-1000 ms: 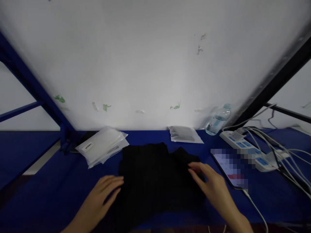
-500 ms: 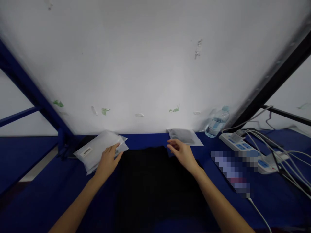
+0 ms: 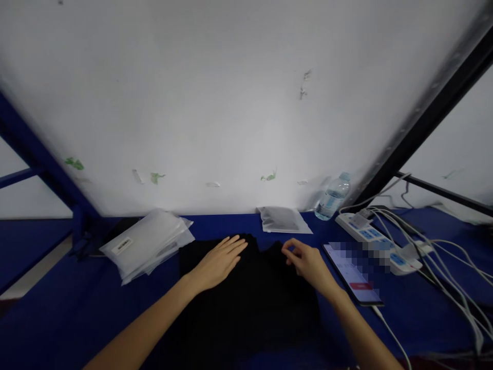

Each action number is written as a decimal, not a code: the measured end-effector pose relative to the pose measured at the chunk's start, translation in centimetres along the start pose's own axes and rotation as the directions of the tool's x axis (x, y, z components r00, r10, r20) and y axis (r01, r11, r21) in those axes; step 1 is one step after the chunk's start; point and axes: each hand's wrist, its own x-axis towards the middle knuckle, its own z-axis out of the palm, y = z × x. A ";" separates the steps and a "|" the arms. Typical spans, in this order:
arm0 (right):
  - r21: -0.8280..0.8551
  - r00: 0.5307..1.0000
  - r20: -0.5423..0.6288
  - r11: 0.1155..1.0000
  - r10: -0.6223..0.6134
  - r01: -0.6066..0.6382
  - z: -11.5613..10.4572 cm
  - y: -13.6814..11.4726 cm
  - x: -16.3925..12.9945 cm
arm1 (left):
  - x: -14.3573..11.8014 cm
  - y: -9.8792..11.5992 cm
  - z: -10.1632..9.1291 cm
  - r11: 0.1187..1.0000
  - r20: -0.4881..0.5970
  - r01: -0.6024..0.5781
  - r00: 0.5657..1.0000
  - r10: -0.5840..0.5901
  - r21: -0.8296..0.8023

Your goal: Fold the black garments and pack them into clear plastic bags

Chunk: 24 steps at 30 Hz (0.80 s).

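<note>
A black cloth [image 3: 246,293] lies flat on the blue desk [image 3: 57,318], its length running away from the person; the left hand [image 3: 217,262] rests spread on its far part, and the right hand [image 3: 308,262] pinches its far right edge. Beyond the left hand lies a stack of clear bags [image 3: 148,244]; beyond the right, one bag [image 3: 283,220] with something dark inside, and a water bottle [image 3: 331,198].

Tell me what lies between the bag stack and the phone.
In the head view, the black garment, with both hands on it, lies between the bag stack and the phone.
</note>
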 end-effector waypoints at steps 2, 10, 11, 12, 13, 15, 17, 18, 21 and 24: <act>0.032 1.000 0.015 0.999 0.027 -0.027 -0.3 -0.2 0.4 | 1.6 -0.8 0.8 1.000 0.018 0.004 1.000 -0.004 0.016; -0.180 0.991 0.121 0.980 -0.065 0.086 0.2 1.7 -0.7 | 2.2 -2.9 3.7 0.999 0.053 -0.006 0.999 0.004 0.038; -0.129 0.993 0.109 0.989 -0.053 0.067 0.2 1.8 -0.3 | 2.1 -2.9 3.8 0.999 0.050 -0.011 0.999 0.009 0.038; -0.052 0.995 0.090 0.998 -0.031 0.036 0.2 1.8 0.3 | 2.1 -2.8 3.7 0.999 0.046 -0.016 0.999 0.014 0.039; 0.036 0.998 0.062 0.999 -0.002 -0.001 0.1 1.8 1.0 | 2.0 -2.7 3.7 0.999 0.044 -0.019 0.999 0.017 0.041; 0.193 0.997 -0.019 0.979 0.070 -0.066 0.0 1.7 2.4 | 2.0 -2.6 3.5 0.999 0.042 -0.017 0.999 0.015 0.047; 0.286 0.987 -0.116 0.955 0.115 -0.077 0.1 1.5 3.3 | 2.0 -2.5 3.4 0.998 0.046 -0.010 0.999 0.008 0.054; 0.302 0.982 -0.166 0.953 0.090 -0.036 0.3 1.3 3.3 | 2.1 -2.4 3.4 0.998 0.050 -0.006 0.999 0.004 0.058; 0.199 0.966 -0.231 0.966 -0.119 0.166 1.5 0.5 2.2 | 2.1 -2.4 3.4 0.998 0.065 -0.001 0.998 -0.004 0.065; -0.080 0.959 -0.122 0.965 -0.257 0.248 3.6 -0.2 0.2 | 2.1 -2.4 3.4 0.998 0.060 -0.002 0.998 -0.001 0.061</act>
